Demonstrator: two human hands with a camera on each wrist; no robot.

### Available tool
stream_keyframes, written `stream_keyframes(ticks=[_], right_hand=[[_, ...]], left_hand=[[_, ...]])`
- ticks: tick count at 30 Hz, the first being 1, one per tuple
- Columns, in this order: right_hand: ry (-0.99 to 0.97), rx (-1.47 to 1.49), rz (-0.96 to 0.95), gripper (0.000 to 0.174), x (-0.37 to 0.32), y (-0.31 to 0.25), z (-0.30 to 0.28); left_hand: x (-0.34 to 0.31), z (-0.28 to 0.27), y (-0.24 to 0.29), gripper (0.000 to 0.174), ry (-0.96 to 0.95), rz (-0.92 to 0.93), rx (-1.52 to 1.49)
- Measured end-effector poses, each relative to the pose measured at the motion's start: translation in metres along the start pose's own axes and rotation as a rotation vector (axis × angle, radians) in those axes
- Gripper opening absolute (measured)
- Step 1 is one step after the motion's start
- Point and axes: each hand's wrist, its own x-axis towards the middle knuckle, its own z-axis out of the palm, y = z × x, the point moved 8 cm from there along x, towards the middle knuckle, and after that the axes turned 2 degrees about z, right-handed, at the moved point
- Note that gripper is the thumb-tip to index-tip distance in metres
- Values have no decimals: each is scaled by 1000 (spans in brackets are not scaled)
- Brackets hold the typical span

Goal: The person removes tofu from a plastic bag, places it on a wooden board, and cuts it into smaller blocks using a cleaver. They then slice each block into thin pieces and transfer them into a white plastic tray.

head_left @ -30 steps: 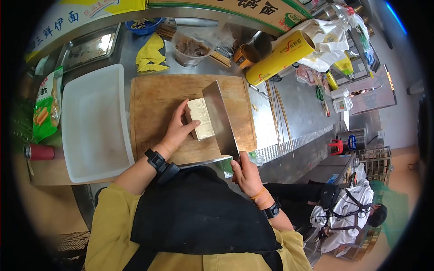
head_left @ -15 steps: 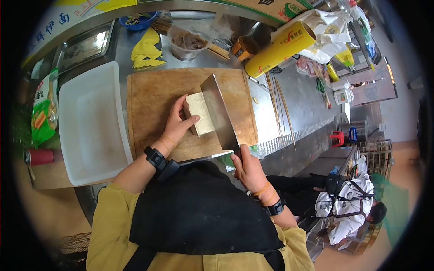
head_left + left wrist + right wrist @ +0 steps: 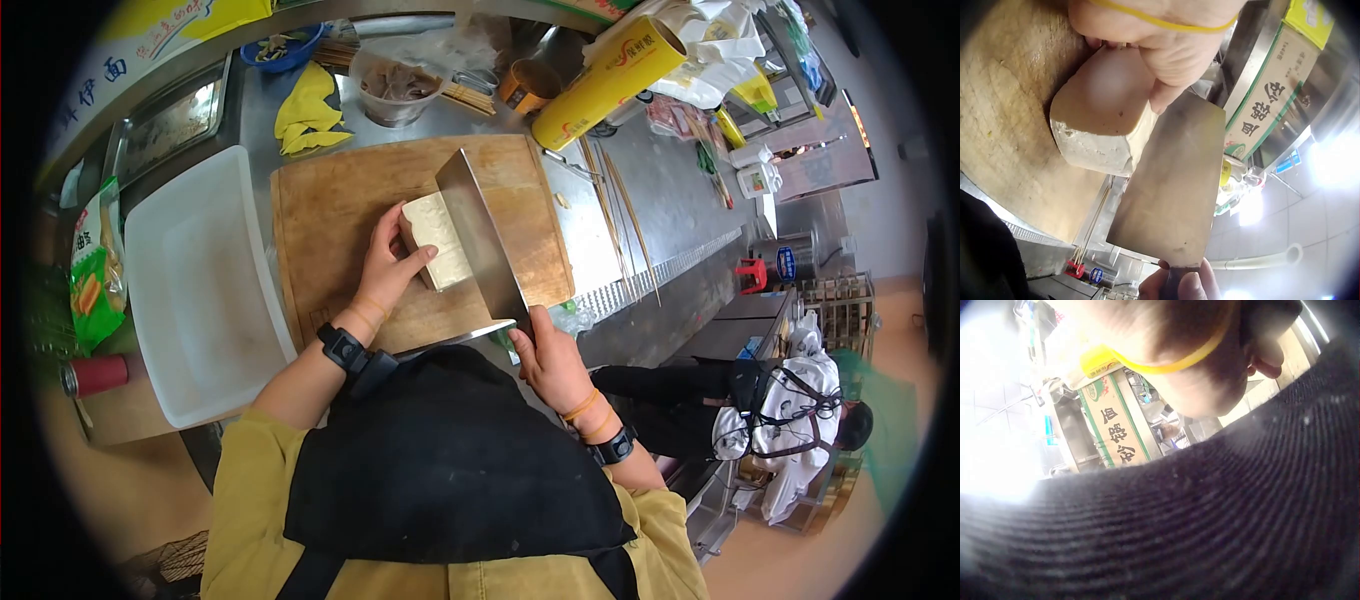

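Nearby, white tub (image 3: 200, 290), yellow roll (image 3: 600, 80); left hand (image 3: 385, 270) around tofu (image 3: 438, 238), right hand (image 3: 550, 365) around cleaver (image 3: 482, 245).

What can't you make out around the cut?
- Edge of the cleaver at the tofu block: head view, behind the blade; cut depth unclear.
- Its handle: head view, covered by the right hand.
- Most of the left hand: left wrist view, cut off by the top edge.
- Right wrist view: mostly blurred dark apron.

Cleaver (image 3: 480, 235) of dull brushed metal; tofu block (image 3: 438, 240) pale, matt; cutting board (image 3: 330, 215) worn, rough wood; desk (image 3: 660, 215) smooth steel.
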Motion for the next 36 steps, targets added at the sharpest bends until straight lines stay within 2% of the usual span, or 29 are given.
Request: stream_keyframes(ticks=[9, 20, 36], right_hand=[[-66, -94, 87, 23, 1, -7, -1], [23, -150, -61, 21, -5, -18, -1], [-12, -147, -43, 22, -1, -17, -6]], left_hand=[[0, -2, -4, 81, 3, -1, 8], [-2, 5, 7, 80, -53, -42, 31], [-4, 8, 12, 78, -74, -74, 6]])
